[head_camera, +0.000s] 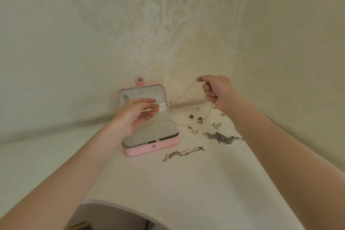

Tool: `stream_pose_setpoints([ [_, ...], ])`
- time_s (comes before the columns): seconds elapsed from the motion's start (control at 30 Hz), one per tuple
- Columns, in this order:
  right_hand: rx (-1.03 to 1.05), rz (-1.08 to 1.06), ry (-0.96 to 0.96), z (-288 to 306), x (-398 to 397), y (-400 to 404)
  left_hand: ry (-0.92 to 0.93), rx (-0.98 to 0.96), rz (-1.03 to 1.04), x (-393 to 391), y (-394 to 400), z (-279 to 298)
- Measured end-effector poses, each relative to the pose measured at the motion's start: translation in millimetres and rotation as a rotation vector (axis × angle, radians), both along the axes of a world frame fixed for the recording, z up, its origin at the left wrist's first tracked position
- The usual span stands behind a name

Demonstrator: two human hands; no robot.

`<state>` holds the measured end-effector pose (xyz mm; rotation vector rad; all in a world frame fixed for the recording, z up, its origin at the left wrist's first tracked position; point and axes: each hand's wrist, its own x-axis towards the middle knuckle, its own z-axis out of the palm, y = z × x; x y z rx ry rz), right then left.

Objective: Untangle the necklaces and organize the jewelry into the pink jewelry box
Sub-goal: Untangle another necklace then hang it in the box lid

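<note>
Right hand (pixel 214 90) is pinching a thin necklace (pixel 183 93) and lifting it above the table (pixel 186 183); the chain is draping down both sides, toward the lid and toward the small earrings and rings (pixel 200 120) by the back edge. Left hand (pixel 137 115) is hovering over the pink jewelry box (pixel 149 150) with fingers loosely spread, gripping nothing. Box is sitting open mid-table near the wall. A silver chain pile (pixel 222 137) is lying toward the right edge, another chain (pixel 183 152) just right of the box front.
</note>
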<state>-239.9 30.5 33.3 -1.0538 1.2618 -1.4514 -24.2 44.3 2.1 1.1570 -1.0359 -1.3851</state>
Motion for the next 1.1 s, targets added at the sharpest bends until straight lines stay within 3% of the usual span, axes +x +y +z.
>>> stream_pose_setpoints([
  [0.17, -0.043, -0.036, 0.149, 10, 3, -1, -0.099, 0.014, -0.137, 12, -2, -8],
  [0.3, -0.049, 0.078, 0.574, 15, 5, -3, -0.176, -0.058, -0.131, 18, 0, -6],
  [0.43, 0.136, 0.321, 1.03, 17, 11, -1, -0.193, -0.142, -0.1, 21, 1, 3],
  [0.57, 0.233, 0.5, 1.241, 8, 21, -1, -0.29, -0.308, -0.065, 13, 7, 22],
  [0.63, 0.161, 0.584, 1.104, 6, 28, 0, -0.372, -0.376, -0.066, 8, 9, 31],
  [0.77, 0.079, 0.849, 0.528, 1, 45, 5, -0.631, -0.527, -0.093, 4, 11, 43],
  [0.87, 0.094, 0.86, 0.259, -2, 50, 4, -0.744, -0.59, -0.103, 7, 13, 50],
  [1.03, 0.108, 0.691, 0.3, 3, 46, 3, -0.888, -0.575, -0.08, 18, 8, 45],
  [1.1, 0.089, 0.663, 0.328, 7, 47, 4, -0.728, -0.464, -0.142, 18, 9, 36],
])
